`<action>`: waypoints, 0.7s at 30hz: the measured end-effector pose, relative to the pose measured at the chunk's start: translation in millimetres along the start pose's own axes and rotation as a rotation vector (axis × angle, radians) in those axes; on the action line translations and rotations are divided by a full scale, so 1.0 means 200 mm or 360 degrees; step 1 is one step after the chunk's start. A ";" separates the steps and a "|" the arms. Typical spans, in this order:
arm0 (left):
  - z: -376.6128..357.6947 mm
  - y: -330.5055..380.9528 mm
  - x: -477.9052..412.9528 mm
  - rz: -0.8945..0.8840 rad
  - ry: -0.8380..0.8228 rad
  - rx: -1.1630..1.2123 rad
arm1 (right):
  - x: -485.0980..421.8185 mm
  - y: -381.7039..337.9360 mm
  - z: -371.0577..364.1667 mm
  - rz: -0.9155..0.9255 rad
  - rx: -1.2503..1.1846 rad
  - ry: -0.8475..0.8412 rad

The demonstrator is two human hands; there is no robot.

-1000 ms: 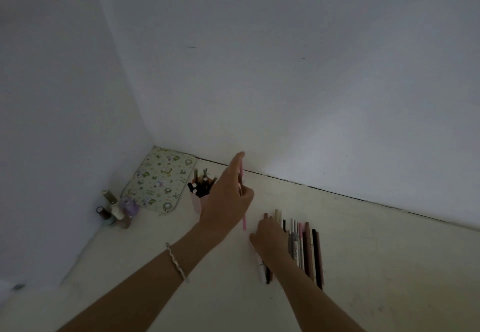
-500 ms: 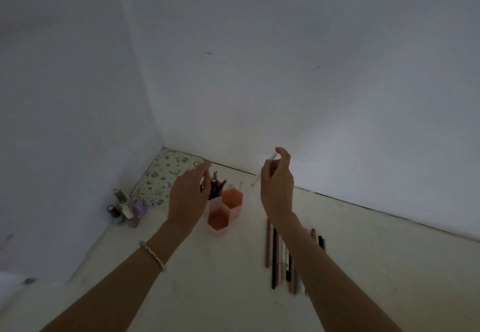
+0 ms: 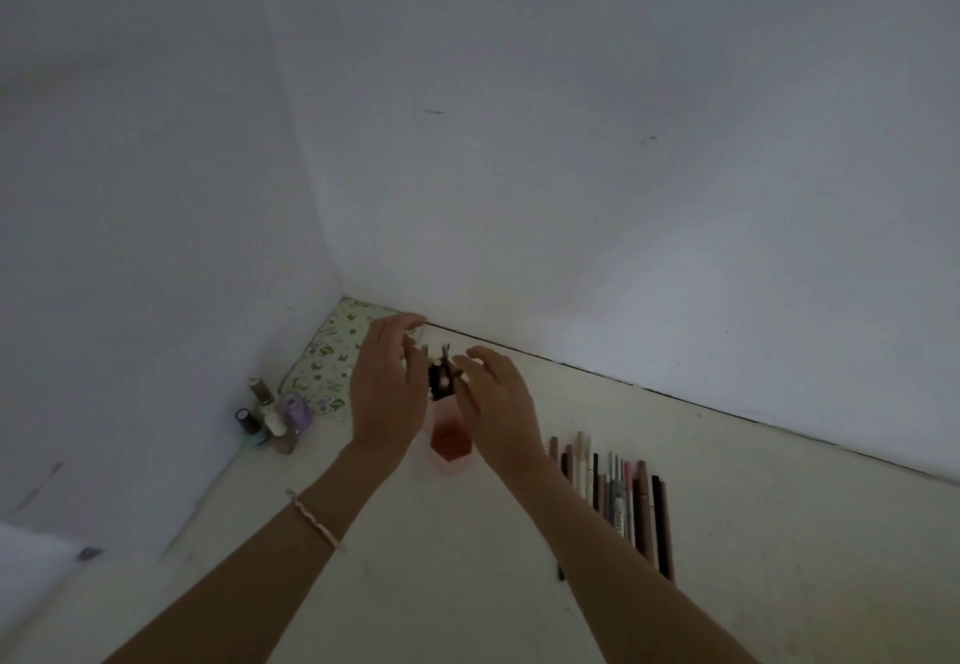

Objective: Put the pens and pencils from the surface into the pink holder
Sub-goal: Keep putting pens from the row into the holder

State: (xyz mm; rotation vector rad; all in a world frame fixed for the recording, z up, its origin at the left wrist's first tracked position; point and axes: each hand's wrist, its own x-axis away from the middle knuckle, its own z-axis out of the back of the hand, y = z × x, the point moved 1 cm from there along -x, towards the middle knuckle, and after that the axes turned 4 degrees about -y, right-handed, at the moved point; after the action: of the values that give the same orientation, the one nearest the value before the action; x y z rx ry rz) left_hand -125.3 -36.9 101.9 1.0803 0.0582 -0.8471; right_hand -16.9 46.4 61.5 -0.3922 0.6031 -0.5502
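Head view: both hands, left hand (image 3: 387, 393) and right hand (image 3: 498, 403), flank the pink holder (image 3: 451, 442), fingers spread, empty; next grip one pen from the row of pens (image 3: 615, 497) gently.

the pink holder (image 3: 451, 442) looks like smooth, slightly see-through plastic with a soft sheen. the pens and pencils (image 3: 615, 494) lying in a row have smooth, hard-looking barrels, mostly matt, a few pale ones a little glossy; whether they are plastic or wood cannot be told. the surface (image 3: 467, 559) is a pale, matt cream with faint scuffs. the patterned pouch (image 3: 332, 356) looks like soft printed cloth. the small bottles (image 3: 272, 419) seem glossy glass or plastic with shiny caps. the walls (image 3: 571, 143) are flat and matt. a thin beaded bracelet (image 3: 314, 518) sits on the left wrist.
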 end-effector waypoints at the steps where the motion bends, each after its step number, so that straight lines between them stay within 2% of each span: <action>1: -0.02 0.03 0.02 -0.0015 -0.0021 0.0049 | 0.01 0.02 0.02 -0.0035 -0.0016 0.0077; 3: -0.08 0.11 0.07 -0.0035 -0.0128 0.0121 | 0.03 0.08 0.07 -0.0242 -0.0134 0.0271; 6: -0.27 0.19 0.20 0.0022 -0.0536 0.0008 | 0.08 0.22 0.18 -0.0574 -0.0237 0.0475; 9: -0.49 0.19 0.37 0.0168 -0.0995 -0.0262 | 0.13 0.35 0.28 -0.0829 -0.0317 0.0520; 11: -0.61 0.17 0.47 0.0272 -0.1186 -0.0419 | 0.18 0.43 0.34 -0.0946 -0.0336 0.0517; 14: -0.72 0.15 0.57 0.0420 -0.1322 -0.0528 | 0.23 0.50 0.39 -0.1026 -0.0306 0.0494; 21: -0.81 0.12 0.63 0.0401 -0.1403 -0.0758 | 0.35 0.57 0.39 -0.1065 -0.0238 0.0343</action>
State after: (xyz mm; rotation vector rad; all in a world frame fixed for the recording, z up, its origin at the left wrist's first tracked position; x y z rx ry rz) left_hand 33.4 23.9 -16.5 0.2029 -0.5774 -0.9515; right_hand 121.8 109.1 33.8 -0.6889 0.7210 -1.2023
